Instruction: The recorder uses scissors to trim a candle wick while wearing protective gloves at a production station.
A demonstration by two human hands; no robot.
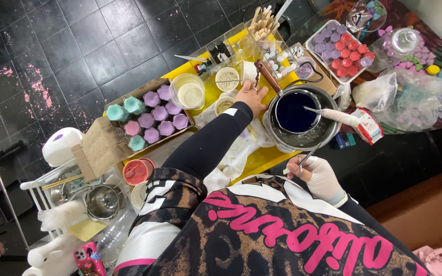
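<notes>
Left hand (252, 96) is reaching out over the yellow worktop (262, 159), bare, black sleeve, fingers curled round the brown wooden handle (267, 75) of the small pouring pot (291, 112) – ring showing on one finger. The pot is sitting just right of that hand, holding dark blue liquid, and it is resting inside a bigger metal pot (303, 135) with cloudy water.

Right hand (319, 176) is wearing a white glove and staying close to the body, below the metal pot. Its fingers are pinched shut on the lower end of a thin metal tool (309, 153) that is leaning against the pot's near rim. A white stick-like thing (333, 115) is lying across the far rim of the pot, tip over the blue liquid.

Just beyond the left hand – small white cups (228, 79) and a clear plastic tub (187, 91) of pale wax. Further left of it, a cardboard box (103, 145) is holding flower-shaped moulds (155, 120) in purple, pink and teal. Past the pots, well beyond both hands, a white tray (341, 51) of purple and red pieces and a cup of wooden sticks (262, 24) are standing. A crumpled white cloth (236, 153) is lying under the left forearm.
</notes>
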